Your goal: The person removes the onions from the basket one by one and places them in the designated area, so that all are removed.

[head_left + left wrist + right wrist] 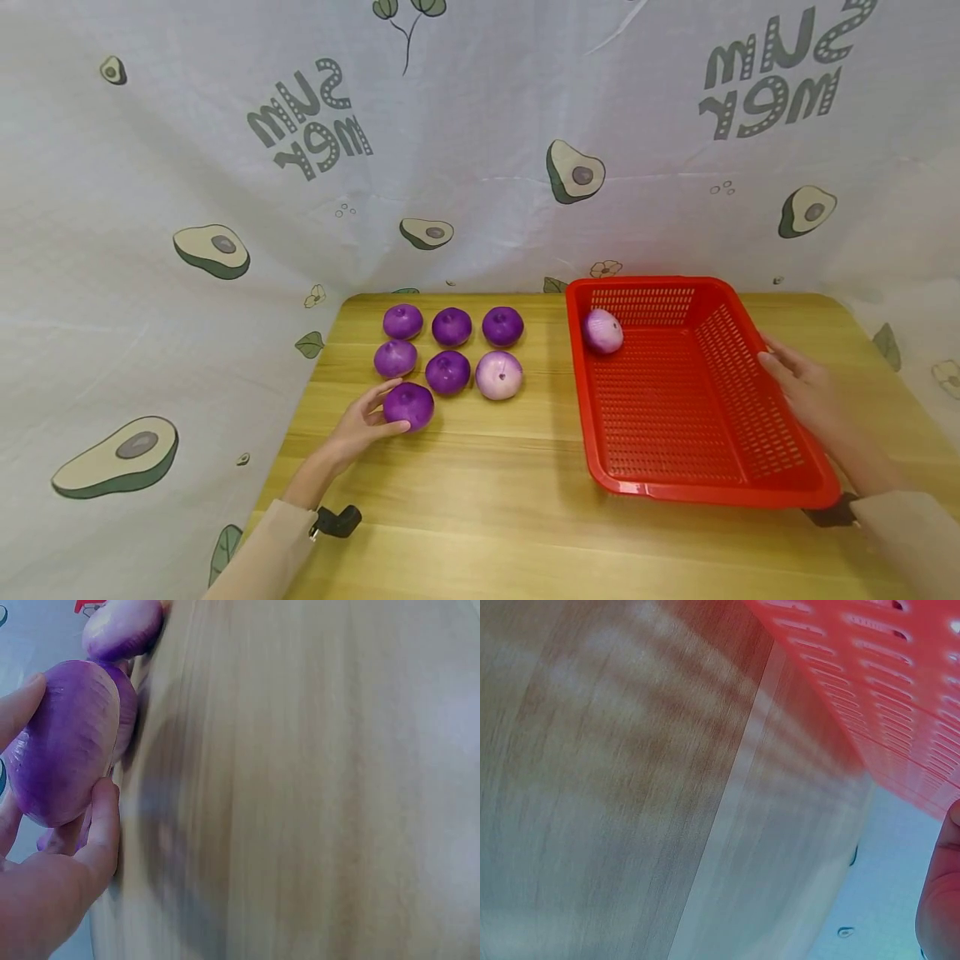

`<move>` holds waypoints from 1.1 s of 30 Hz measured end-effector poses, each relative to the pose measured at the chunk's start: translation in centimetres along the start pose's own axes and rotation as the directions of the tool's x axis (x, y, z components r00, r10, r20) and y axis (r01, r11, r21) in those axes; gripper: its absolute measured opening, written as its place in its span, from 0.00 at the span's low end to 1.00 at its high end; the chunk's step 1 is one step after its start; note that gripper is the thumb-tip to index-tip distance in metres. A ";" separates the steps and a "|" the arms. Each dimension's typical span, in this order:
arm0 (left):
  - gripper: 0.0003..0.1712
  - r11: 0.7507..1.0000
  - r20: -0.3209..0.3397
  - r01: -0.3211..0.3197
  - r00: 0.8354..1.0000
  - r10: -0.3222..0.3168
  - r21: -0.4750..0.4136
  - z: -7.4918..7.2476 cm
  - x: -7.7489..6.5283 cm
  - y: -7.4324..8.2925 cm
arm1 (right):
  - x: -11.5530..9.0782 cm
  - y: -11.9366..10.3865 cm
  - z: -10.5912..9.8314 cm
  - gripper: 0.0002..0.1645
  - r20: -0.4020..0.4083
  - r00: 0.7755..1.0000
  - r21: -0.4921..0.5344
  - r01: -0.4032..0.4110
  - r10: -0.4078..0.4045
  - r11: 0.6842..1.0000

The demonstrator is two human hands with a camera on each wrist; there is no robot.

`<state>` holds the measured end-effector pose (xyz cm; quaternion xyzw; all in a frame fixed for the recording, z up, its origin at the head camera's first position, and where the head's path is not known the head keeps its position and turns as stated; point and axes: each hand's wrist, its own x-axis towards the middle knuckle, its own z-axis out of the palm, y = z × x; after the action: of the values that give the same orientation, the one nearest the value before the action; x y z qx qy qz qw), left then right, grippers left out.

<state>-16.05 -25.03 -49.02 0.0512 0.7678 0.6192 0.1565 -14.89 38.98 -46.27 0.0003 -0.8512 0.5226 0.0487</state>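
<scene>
In the head view, my left hand (367, 427) holds a dark purple onion (409, 407) at the front left of a group, thumb and fingers around its sides. The left wrist view shows this onion (66, 742) between the fingers, with a shadow on the wood beside it. My right hand (806, 396) grips the right side of a red plastic basket (682, 496), its thumb by the rim and most fingers hidden behind the wall. One pale purple onion (603, 332) lies in the basket's back left corner. The right wrist view shows the slotted basket wall (877, 667) slanting over the table.
Behind the held onion, several purple onions (447, 372) stand in two rows, with a whitish onion (498, 375) at the right of the nearer row. The wooden table (480, 492) ends at a hanging cloth (465, 167) printed with avocados.
</scene>
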 end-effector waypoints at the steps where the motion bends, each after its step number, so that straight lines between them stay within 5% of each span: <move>1: 0.42 1.000 -0.007 0.002 1.000 -0.002 0.003 -0.1 0.0 -0.1 | 0.0 0.0 0.0 0.34 -0.003 1.000 -0.022 0.001 -0.001 1.000; 21: 0.43 0.998 -0.082 0.009 0.997 -0.004 0.069 -0.7 0.0 -1.8 | -0.2 0.1 0.2 0.34 -0.013 1.000 -0.046 -0.018 0.017 0.999; 33: 0.45 0.995 -0.043 -0.027 0.999 0.032 0.097 -1.4 -0.3 -1.4 | 0.0 -0.2 0.1 0.35 -0.011 1.000 -0.091 -0.015 0.014 0.996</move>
<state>-16.02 -26.78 -50.09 0.0563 0.7993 0.5846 0.1275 -14.86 38.78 -46.19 -0.0108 -0.8739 0.4836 0.0490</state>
